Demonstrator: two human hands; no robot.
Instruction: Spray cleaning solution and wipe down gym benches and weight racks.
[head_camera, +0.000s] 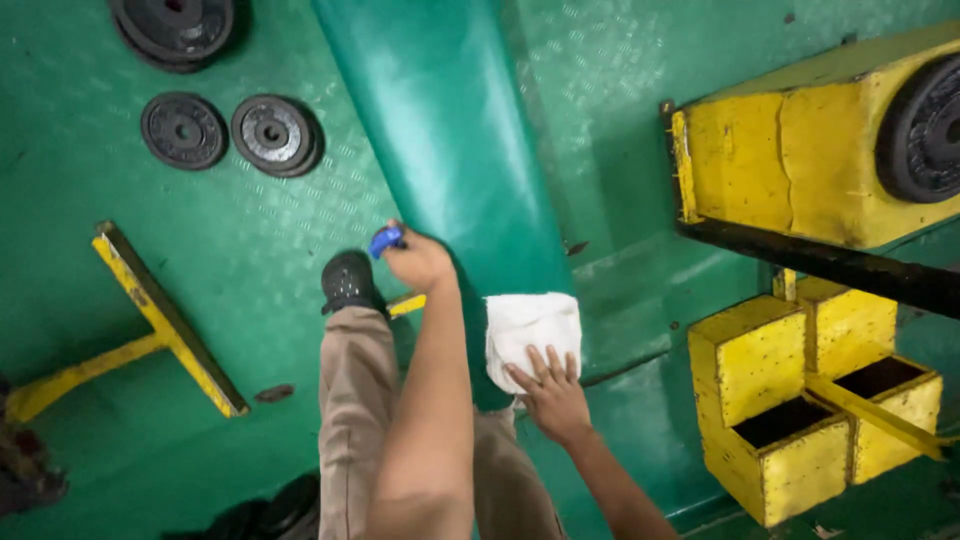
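My left hand (420, 262) reaches forward and is closed around a small blue object (386, 240), most of it hidden in the fist. It hovers at the left edge of a long green padded bench (450, 130). My right hand (552, 395) lies flat, fingers spread, on the near edge of a folded white cloth (530, 330) and presses it onto the bench pad. The two hands are about a hand's width apart.
My leg in tan trousers and a black shoe (348, 282) stands left of the bench on the green floor. Black weight plates (228, 132) lie at the upper left. A yellow floor bar (165, 322) is left, yellow boxes (800, 400) and a yellow rack (790, 165) right.
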